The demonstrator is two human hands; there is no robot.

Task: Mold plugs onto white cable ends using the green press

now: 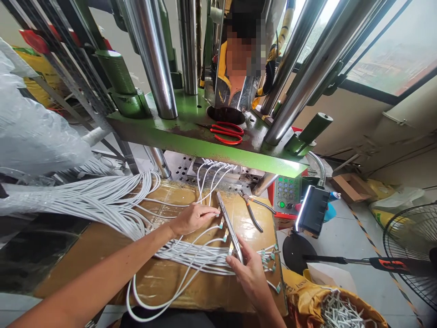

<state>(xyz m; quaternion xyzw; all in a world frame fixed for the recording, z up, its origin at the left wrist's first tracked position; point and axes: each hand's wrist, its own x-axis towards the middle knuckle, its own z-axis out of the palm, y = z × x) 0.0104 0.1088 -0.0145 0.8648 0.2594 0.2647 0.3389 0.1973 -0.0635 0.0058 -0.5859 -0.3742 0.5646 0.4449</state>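
Note:
My right hand (pixel 251 269) grips the lower end of a narrow metal bar (pixel 230 228), which is tilted above the cardboard-covered table (pixel 160 298). At the bar's upper left edge, my left hand (pixel 193 219) pinches the end of a white cable, its tip mostly hidden by the fingers. Several white cables with small teal-and-gold connectors (pixel 225 236) meet the bar along its left side. Beneath my hands lies a bundle of white cables (pixel 201 258), with teal ends (pixel 272 257) fanned out to the right of the bar.
A green press plate (pixel 205 141) carries red-handled snips (pixel 227 132). Below it, cables enter a metal mould (pixel 216 166). Pliers (pixel 254 212), a keypad box (pixel 287 193) and a lit lamp (pixel 312 212) are at right. A sack of white scraps (pixel 341 312) and a fan (pixel 413 255) stand beyond.

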